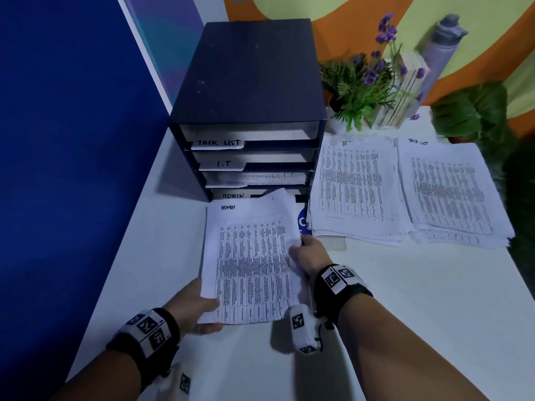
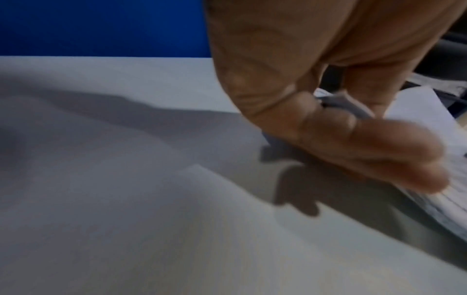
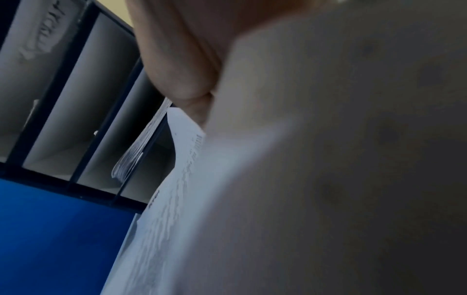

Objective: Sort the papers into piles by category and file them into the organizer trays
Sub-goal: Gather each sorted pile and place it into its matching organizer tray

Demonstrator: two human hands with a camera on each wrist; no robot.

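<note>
So over on the left there's a deep blue wall panel (image 1: pixel 72 140) running along the edge of the white table (image 1: pixel 405 299). Next to it sits the dark navy four-tier organizer (image 1: pixel 249 82), trays labelled TASK LIST, I.T, one label I can't read, and ADMIN at the bottom. The third tray down already has printed sheets in it.

Right in front of the organizer is the white stack of printed table sheets marked ADMIN (image 1: pixel 249 261), lifted a bit off the table and tilted, its far edge just by the bottom tray. The left hand (image 1: pixel 197 308) grips the near-left corner, thumb on top and fingers under; the left wrist view shows the thumb (image 2: pixel 366 151) pressed down on the sheet edges. The right hand (image 1: pixel 309 253) holds the right edge about halfway up, fingers curled around the paper. The right wrist view is mostly blurry paper, so no finer detail there.

Moving right, two more piles lie flat on the table: a white printed pile marked I.T (image 1: pixel 353 186), then touching it a white printed pile marked TASK LIST (image 1: pixel 451 192). Behind them stands a green potted plant with purple flowers (image 1: pixel 367 79), and a grey rolled-up thing (image 1: pixel 443 50) leans on the orange and yellow wall.
</note>
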